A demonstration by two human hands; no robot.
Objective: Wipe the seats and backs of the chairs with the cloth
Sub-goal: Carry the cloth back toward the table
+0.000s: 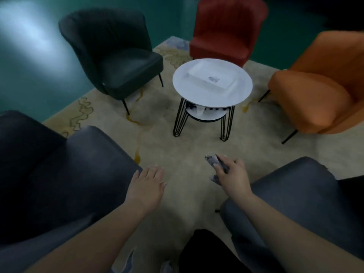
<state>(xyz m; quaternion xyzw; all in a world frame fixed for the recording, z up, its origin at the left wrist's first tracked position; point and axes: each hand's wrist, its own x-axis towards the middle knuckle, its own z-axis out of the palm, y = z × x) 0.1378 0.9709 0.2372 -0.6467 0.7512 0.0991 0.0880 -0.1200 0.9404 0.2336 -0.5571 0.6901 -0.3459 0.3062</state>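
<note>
My right hand (232,177) grips a crumpled grey cloth (213,160) in the air above the rug, between two grey chairs. The grey chair (69,174) on my left fills the lower left. A second grey chair (307,196) stands at the lower right, just beside my right forearm. My left hand (146,187) hovers flat with straight fingers at the front edge of the left grey chair's seat, holding nothing. Farther off stand a dark green chair (118,56), a red chair (226,30) and an orange chair (323,89).
A round white table (185,85) on black wire legs stands in the middle of the ring of chairs, with a white tray (197,72) on top and a lower shelf. A beige patterned rug (167,138) covers the floor; green floor lies beyond it.
</note>
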